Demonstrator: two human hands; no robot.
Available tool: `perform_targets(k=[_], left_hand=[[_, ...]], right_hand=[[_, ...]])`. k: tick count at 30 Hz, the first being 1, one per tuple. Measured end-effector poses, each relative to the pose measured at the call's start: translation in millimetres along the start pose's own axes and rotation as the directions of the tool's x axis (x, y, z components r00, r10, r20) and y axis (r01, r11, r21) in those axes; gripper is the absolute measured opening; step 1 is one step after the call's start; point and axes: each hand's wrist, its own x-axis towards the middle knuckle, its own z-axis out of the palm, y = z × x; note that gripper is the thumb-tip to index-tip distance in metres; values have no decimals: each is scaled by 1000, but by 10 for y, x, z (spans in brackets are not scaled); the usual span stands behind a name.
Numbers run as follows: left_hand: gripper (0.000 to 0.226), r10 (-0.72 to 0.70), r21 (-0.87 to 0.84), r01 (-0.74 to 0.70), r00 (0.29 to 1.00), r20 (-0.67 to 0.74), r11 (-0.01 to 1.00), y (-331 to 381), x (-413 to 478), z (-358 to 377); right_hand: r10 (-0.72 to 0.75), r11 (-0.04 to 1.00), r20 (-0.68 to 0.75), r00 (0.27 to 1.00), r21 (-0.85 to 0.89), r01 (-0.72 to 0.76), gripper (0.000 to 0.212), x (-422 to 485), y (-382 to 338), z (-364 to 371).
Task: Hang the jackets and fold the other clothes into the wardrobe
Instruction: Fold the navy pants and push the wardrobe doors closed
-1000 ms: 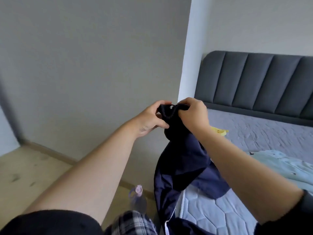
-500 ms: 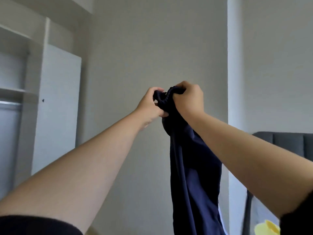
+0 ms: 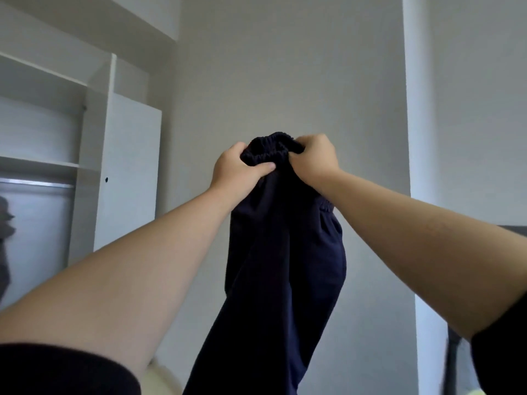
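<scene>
Both hands were raised in front of a grey wall, close together and clamped on the elastic waistband of dark navy trousers [image 3: 282, 252]. The left hand [image 3: 236, 169] had its thumb pressed across the gathered band; the right hand [image 3: 313, 158] had its fingers curled over the band's other end. The trousers hung straight down from that grip, the legs bunched into one column and running out of view at the bottom, so whether the hems were even could not be told. The wardrobe [image 3: 94, 155] stood well apart to the left, its door [image 3: 128, 166] open, with bare shelves and a rail [image 3: 37, 182] beneath them and something dark hanging at the far left edge. The main risk seemed to be a crooked fold: with the waistband scrunched into such a narrow hold, the legs would likely twist over each other and crease unless the hands spread the band flat first. A loose grip on one side could also let the cloth slide and drop. Carrying them towards the wardrobe like this, the unseen trailing ends might drag or catch on something below.
</scene>
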Motion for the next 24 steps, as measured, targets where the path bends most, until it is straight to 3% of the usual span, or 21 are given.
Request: perform_targets(k=[3, 6, 10, 14, 17, 18, 19, 20, 21, 22, 23, 24], left_hand=[[24, -23, 133, 32, 997, -70, 991, -166, -17, 4], [29, -35, 275, 55, 996, -76, 960, -275, 3, -50], [26, -11, 406, 42, 997, -79, 913, -430, -5, -135], [19, -12, 467, 59, 995, -103, 882, -553, -30, -179], [23, -37, 502, 106, 989, -146, 858, -626, -41, -243], [25, -46, 521, 122, 986, -157, 845, -638, -48, -264], [26, -49, 539, 137, 983, -174, 831, -644, -56, -283], [27, -45, 547, 152, 978, -202, 823, -644, -60, -302], [27, -33, 539, 166, 968, -248, 826, -634, -53, -320], [28, -9, 508, 175, 950, -312, 843, -612, -36, -346], [29, 31, 465, 163, 923, -383, 870, -590, -13, -380], [32, 83, 430, 127, 896, -436, 894, -579, 12, -416]], right_hand=[[6, 1000, 98, 995, -5, -5, 23, -70, 218, 59], [4, 1000, 188, 982, -23, 1, 15, -115, 352, 99], [11, 990, 427, 904, -130, 50, 14, -205, 460, 134], [196, 909, 646, 738, -402, 111, 25, -356, 595, 203], [450, 827, 729, 516, -558, 68, 17, -451, 711, 196], [461, 804, 706, 538, -589, 83, 12, -458, 738, 199], [420, 784, 647, 637, -612, 104, 10, -454, 757, 208], [327, 771, 531, 782, -629, 104, 10, -437, 771, 233], [199, 774, 365, 910, -627, 82, 5, -412, 761, 247], [51, 805, 170, 984, -591, 61, 9, -380, 749, 264], [-78, 833, 25, 997, -547, 79, 16, -338, 735, 280], [-164, 845, -22, 986, -519, 129, 19, -289, 713, 292]])
